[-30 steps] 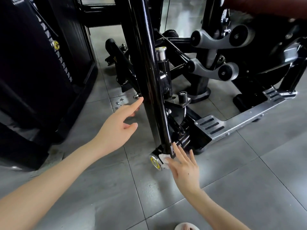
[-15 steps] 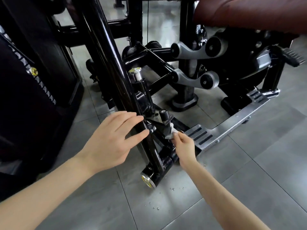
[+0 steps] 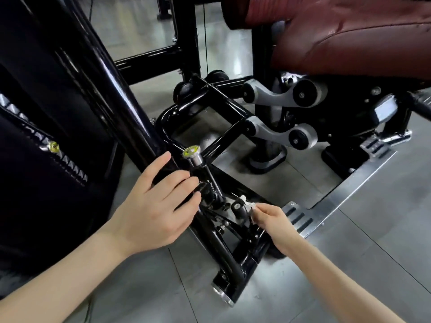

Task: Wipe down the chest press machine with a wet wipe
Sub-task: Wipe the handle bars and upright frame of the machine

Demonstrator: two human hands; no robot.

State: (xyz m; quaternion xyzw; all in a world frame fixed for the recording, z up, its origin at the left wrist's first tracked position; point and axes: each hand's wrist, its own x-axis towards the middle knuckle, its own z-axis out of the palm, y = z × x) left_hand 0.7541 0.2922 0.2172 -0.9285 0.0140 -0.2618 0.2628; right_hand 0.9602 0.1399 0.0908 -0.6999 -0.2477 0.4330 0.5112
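Bare left hand reached forward, fingers spread and curled loosely; bare right hand stretched low, fingertips pinched tight together.

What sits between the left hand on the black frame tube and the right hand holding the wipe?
In the head view, a short black knob and the foot of the chrome-capped post separate the left hand from the right hand pinching the wipe.

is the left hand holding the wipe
No, the white wipe is pinched in the right hand, while the left hand rests on the black frame bar.
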